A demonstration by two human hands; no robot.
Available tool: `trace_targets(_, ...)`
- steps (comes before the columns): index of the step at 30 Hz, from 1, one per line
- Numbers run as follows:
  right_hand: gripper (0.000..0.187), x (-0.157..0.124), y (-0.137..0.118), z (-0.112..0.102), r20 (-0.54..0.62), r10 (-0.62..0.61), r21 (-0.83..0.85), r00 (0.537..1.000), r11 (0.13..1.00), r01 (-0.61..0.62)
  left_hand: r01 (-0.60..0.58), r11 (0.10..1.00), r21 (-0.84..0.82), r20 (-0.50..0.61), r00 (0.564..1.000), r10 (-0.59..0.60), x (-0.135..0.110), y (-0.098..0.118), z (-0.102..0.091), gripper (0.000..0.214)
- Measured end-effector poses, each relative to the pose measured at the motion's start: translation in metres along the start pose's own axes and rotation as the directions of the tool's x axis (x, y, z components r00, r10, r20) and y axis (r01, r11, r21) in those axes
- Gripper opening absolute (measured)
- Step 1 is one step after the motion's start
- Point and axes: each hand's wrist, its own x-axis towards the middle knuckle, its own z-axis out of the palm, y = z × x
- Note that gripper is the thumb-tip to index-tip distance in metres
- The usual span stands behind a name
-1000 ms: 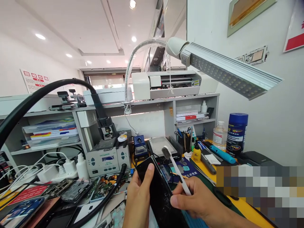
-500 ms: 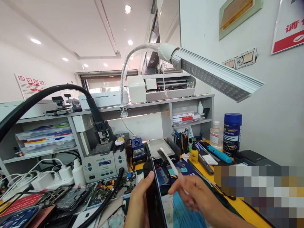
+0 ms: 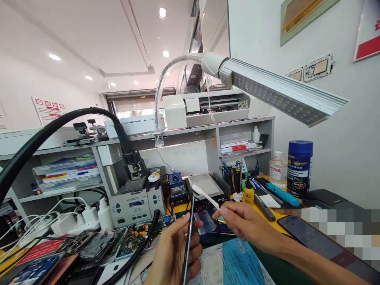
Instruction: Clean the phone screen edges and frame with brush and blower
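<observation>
My left hand [image 3: 173, 253] is closed around a thin dark phone panel [image 3: 187, 241], held upright so that only its edge faces me. My right hand [image 3: 247, 223] pinches the handle of a white toothbrush-style brush [image 3: 204, 196]. The brush head points up and to the left, just above the top of the panel. Both hands hover low in the middle, over a blue sheet [image 3: 234, 263] on the bench.
A soldering station [image 3: 136, 202] and a black hose [image 3: 89, 116] stand to the left, above trays of circuit boards [image 3: 97, 243]. An LED lamp bar [image 3: 282, 93] hangs overhead at right. A blue can [image 3: 299, 168], a clear bottle [image 3: 277, 169], tools and a phone [image 3: 323, 245] lie at right.
My left hand turned the panel from face-on to edge-on. My right hand lifted and moved right, and the brush came off the panel's face and tilted lower.
</observation>
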Motion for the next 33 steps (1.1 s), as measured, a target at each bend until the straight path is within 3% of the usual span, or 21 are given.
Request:
trace_targets(8, 0.066, -0.025, 0.014, 0.015, -0.101, -0.007, -0.232, 0.995, 0.973, -0.017, 0.075, 0.997, -0.031, 0.093, 0.993, -0.072, 0.003, 0.001, -0.004, 0.049)
trace_targets(22, 0.054, -0.023, 0.028, 0.034, -0.155, -0.051, -0.382, 0.987, 0.924, -0.013, -0.015, 0.994, -0.105, 0.147, 0.989, 0.031, -0.004, -0.009, 0.005, 0.043)
trace_targets(33, 0.046, -0.024, 0.027, 0.035, -0.152, -0.126, -0.445, 0.980, 0.894, 0.046, 0.142, 0.971, -0.194, 0.315, 0.946, -0.075, 0.000, -0.010, -0.001, 0.050)
